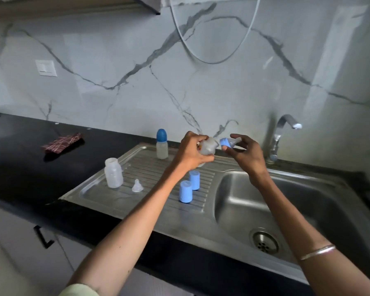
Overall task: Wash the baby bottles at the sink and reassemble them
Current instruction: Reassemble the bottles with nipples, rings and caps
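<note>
My left hand [191,151] grips a clear baby bottle [207,146], tilted with its mouth toward the right. My right hand [245,153] pinches a blue collar with its clear teat [228,142] just beside that mouth, a small gap between them. Both are held above the back of the steel drainboard [124,199]. On the drainboard stand an open clear bottle [113,173], a loose clear teat [137,185], two blue caps [185,191] [194,179], and a capped bottle [162,144] at the rear.
The sink basin [291,201] with its drain [264,242] lies to the right, the tap [283,135] behind it. A checked cloth [61,142] lies on the black counter [19,159] at the left. A white cable loops on the marble wall.
</note>
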{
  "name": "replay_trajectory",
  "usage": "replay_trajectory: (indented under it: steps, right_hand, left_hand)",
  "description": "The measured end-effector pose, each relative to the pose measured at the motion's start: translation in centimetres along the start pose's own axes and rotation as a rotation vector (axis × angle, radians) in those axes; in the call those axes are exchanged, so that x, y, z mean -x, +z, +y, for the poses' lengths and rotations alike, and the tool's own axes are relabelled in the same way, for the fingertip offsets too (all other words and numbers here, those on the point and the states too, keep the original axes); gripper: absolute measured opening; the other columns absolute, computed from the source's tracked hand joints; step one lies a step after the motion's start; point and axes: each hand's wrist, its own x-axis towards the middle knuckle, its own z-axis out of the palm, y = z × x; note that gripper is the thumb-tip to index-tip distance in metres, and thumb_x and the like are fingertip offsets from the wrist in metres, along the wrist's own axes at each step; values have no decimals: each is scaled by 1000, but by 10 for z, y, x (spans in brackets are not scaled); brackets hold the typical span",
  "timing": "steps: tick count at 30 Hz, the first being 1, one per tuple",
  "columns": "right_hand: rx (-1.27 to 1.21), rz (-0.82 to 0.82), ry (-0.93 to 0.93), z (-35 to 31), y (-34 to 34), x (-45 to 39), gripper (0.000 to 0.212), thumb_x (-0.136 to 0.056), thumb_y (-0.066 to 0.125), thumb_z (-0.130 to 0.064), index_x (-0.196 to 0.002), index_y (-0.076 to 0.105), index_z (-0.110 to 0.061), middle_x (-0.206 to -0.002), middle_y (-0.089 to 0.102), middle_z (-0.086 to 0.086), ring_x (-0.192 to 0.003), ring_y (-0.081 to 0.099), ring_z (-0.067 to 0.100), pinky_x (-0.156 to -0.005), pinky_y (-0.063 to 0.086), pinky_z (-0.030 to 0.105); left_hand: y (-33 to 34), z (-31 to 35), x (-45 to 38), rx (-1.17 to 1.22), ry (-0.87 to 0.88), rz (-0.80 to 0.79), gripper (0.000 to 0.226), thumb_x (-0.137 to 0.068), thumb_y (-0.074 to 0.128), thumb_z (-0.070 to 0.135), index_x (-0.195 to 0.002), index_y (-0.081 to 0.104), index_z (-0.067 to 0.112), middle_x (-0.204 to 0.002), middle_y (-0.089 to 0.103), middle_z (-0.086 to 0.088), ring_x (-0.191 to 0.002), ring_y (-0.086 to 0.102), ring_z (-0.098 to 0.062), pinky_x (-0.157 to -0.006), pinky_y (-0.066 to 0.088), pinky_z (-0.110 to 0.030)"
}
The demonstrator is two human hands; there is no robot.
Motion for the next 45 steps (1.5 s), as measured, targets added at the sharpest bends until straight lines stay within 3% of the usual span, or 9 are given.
replay_trajectory:
  steps: [6,9,18,21,27,31,34,41,45]
  right_hand:
    - [-40,10,50,22,-74,16,47,-81,79,-18,-125,62,-15,-97,70,8,-81,71,12,-82,59,34]
    - [-29,-23,36,40,-99,23,51,-86,74,-12,-133,56,-15,-95,69,7,-77,68,3,-76,58,27]
    - [12,-36,95,91,-128,32,61,-83,78,-24,-138,52,-27,-112,70,-1,-102,68,9,-85,56,29]
    - [123,-37,86,97,-125,27,41,-80,79,-25,-118,67,-13,-103,74,1,-96,70,12,-86,58,39]
    - [239,-30,74,94,-117,31,17,-80,78,-26,-93,74,-16,-84,75,-6,-77,67,1,-68,49,21]
    - [372,86,160,93,-111,34,46,-72,78,-55,-95,67,-18,-85,70,-8,-78,65,6,-59,42,11]
    - [469,105,208,95,-109,34,64,-65,72,-71,-100,62,-18,-93,67,-5,-84,64,13,-70,49,25]
    - [-13,-144,137,88,-131,38,38,-89,70,-10,-125,64,-17,-114,71,1,-108,67,16,-90,54,27]
    - [174,50,160,91,-120,38,40,-75,83,-30,-109,68,-16,-101,72,-3,-94,69,13,-85,56,33]
  left_hand:
    - [76,46,22,160,96,-78,38,-60,78,22,-94,72,6,-80,60,-6,-69,50,-14,-64,41,-28]
    - [116,56,32,208,82,-111,29,-59,77,24,-85,69,12,-80,60,-2,-70,51,-10,-64,41,-26]
    - [178,48,41,125,24,-173,51,-61,74,50,-109,65,36,-84,69,6,-75,66,-15,-68,55,-37]
    - [180,44,43,117,16,-159,40,-62,76,49,-96,65,32,-75,67,1,-69,64,-18,-64,54,-40]
    - [177,39,50,29,84,-97,35,-67,74,46,-93,63,26,-68,60,0,-64,59,-18,-58,50,-39]
    - [174,46,53,21,131,-74,39,-70,81,37,-105,71,23,-81,70,-2,-74,64,-16,-66,49,-34]
    - [174,53,55,59,86,-82,42,-71,85,32,-110,73,20,-83,73,-2,-74,66,-15,-63,47,-26]
    - [177,61,57,234,56,-85,38,-70,87,18,-104,72,13,-60,50,12,-52,47,9,-52,32,-10]
    - [183,57,60,259,42,-73,36,-69,88,19,-102,73,14,-69,65,3,-61,50,6,-57,39,-15]
